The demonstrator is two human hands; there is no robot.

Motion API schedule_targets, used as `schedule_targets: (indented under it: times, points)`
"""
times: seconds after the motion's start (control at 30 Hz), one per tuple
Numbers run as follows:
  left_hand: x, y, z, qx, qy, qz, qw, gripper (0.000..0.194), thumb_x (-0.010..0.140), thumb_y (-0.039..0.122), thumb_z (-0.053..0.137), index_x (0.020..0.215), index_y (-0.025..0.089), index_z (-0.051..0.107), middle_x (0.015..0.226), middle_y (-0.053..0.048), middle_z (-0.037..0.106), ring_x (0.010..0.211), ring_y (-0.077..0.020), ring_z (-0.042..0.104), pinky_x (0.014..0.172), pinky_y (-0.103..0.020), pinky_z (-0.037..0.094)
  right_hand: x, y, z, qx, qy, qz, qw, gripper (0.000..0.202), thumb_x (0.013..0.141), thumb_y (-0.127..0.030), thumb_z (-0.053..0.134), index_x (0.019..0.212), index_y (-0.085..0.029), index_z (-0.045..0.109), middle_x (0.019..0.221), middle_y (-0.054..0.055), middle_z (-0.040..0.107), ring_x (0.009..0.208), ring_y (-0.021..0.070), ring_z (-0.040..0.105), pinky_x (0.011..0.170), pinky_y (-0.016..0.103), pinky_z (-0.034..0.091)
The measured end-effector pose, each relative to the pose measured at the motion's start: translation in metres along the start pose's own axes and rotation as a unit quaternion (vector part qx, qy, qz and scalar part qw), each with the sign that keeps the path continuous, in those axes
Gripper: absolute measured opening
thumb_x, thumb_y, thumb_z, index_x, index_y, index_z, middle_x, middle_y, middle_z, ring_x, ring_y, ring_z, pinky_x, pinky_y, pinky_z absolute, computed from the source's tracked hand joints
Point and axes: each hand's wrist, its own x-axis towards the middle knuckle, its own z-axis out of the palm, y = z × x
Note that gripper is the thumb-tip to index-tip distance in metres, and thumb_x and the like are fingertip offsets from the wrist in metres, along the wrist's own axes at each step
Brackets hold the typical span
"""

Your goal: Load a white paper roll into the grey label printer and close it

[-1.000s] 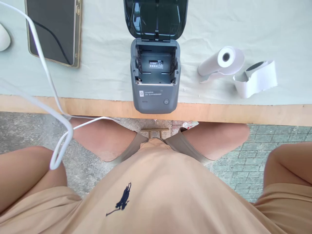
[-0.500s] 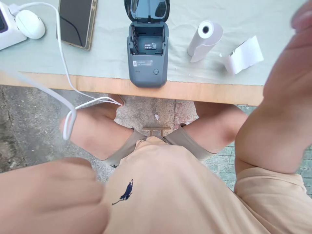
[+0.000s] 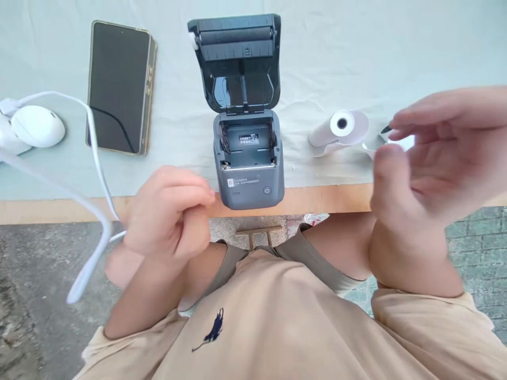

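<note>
Paper (image 3: 406, 141) looks light, flimsy; I'd pinch its edge. My right hand (image 3: 443, 158) is wide, my left hand (image 3: 164, 211) closed.

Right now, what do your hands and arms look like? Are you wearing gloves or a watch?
The left hand and right hand are bare: no gloves, and I see no watch. Short, plain tan sleeves leave the forearms uncovered. Blur hides whether there are rings.
</note>
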Motion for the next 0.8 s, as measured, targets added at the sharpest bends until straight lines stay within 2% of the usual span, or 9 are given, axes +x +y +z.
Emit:
schedule_targets:
  times: [0.03,0.1,0.3,0.43,0.53,0.63,0.7,0.73,0.8]
  points:
    - [0.002,-0.009,0.001,-0.005,0.047,0.097,0.994,0.007,0.059,0.019,0.055,0.054,0.022,0.059,0.05,0.008,0.058,0.047,-0.0045,0.056,0.04,-0.018,0.037,0.001,0.002,0.003,-0.053,-0.027,-0.022,0.998,0.033,0.078,-0.022,0.063,0.11,-0.018,0.057,0.102,0.006,0.057,0.096,0.0156,0.056,0.074,0.033,0.051]
    - [0.005,-0.022,0.001,0.007,0.064,0.145,0.987,0.009,0.06,0.018,0.056,0.066,0.019,0.062,0.062,0.004,0.063,0.058,-0.0063,0.059,0.047,-0.02,0.039,0.002,0.003,0.011,-0.162,-0.065,-0.06,0.983,0.041,0.08,-0.025,0.062,0.119,-0.019,0.05,0.109,0.009,0.055,0.107,0.0196,0.054,0.081,0.036,0.053]
    - [0.032,-0.018,0.007,0.062,-0.008,0.021,0.998,0.015,0.062,0.018,0.056,0.076,0.018,0.06,0.07,0.001,0.058,0.066,-0.0084,0.051,0.058,-0.024,0.038,0.006,0.001,0.033,-0.283,-0.124,-0.044,0.95,0.049,0.09,-0.041,0.051,0.133,-0.02,0.039,0.129,0.013,0.045,0.124,0.0259,0.047,0.105,0.048,0.046]
    - [0.053,-0.012,0.022,0.034,-0.02,0.029,0.999,0.011,0.07,0.015,0.051,0.076,0.018,0.06,0.073,0.002,0.055,0.066,-0.0064,0.049,0.06,-0.022,0.038,0.008,0.003,0.041,-0.265,-0.195,-0.024,0.944,0.042,0.097,-0.034,0.036,0.137,-0.022,0.04,0.13,0.01,0.043,0.113,0.0185,0.052,0.1,0.042,0.05]
    - [0.049,-0.016,0.027,0.018,-0.031,0.054,0.998,0.005,0.074,0.02,0.054,0.075,0.019,0.058,0.072,0.002,0.055,0.066,-0.0064,0.049,0.06,-0.022,0.038,0.008,0.008,0.048,-0.266,-0.131,-0.051,0.954,0.038,0.096,-0.024,0.036,0.13,-0.03,0.051,0.115,0.008,0.04,0.098,0.0098,0.049,0.094,0.033,0.052]
    - [0.035,-0.015,0.022,0.012,0.019,0.032,0.999,0.01,0.076,0.029,0.057,0.073,0.019,0.058,0.069,0.001,0.053,0.066,-0.0082,0.048,0.06,-0.026,0.037,0.008,0.013,0.049,-0.217,-0.092,-0.067,0.969,0.043,0.09,-0.017,0.048,0.131,-0.029,0.052,0.099,0.006,0.045,0.09,0.0082,0.05,0.088,0.027,0.052]
    - [0.028,-0.006,0.017,0.002,0.023,-0.01,1.0,0.012,0.077,0.029,0.057,0.071,0.019,0.059,0.069,-0.001,0.054,0.065,-0.01,0.05,0.061,-0.03,0.036,0.009,0.013,0.046,-0.135,-0.105,-0.065,0.983,0.055,0.086,-0.011,0.052,0.137,-0.031,0.046,0.104,0.005,0.053,0.093,0.0098,0.054,0.085,0.026,0.054]
    - [0.026,-0.001,0.015,0.011,-0.019,-0.068,0.997,0.012,0.082,0.028,0.054,0.077,0.02,0.062,0.078,-0.003,0.057,0.073,-0.0123,0.055,0.068,-0.034,0.039,0.01,0.011,0.044,-0.092,-0.11,-0.056,0.988,0.062,0.084,-0.009,0.052,0.139,-0.035,0.042,0.114,0.004,0.054,0.098,0.0107,0.056,0.085,0.027,0.055]
    - [0.023,0.009,0.014,-0.027,0.05,-0.023,0.998,0.01,0.075,0.03,0.057,0.07,0.022,0.062,0.07,-0.002,0.055,0.066,-0.0135,0.051,0.062,-0.035,0.034,0.01,0.003,0.04,0.005,-0.11,-0.048,0.993,0.07,0.082,-0.008,0.054,0.141,-0.042,0.036,0.131,0.0,0.049,0.105,0.011,0.058,0.089,0.028,0.057]
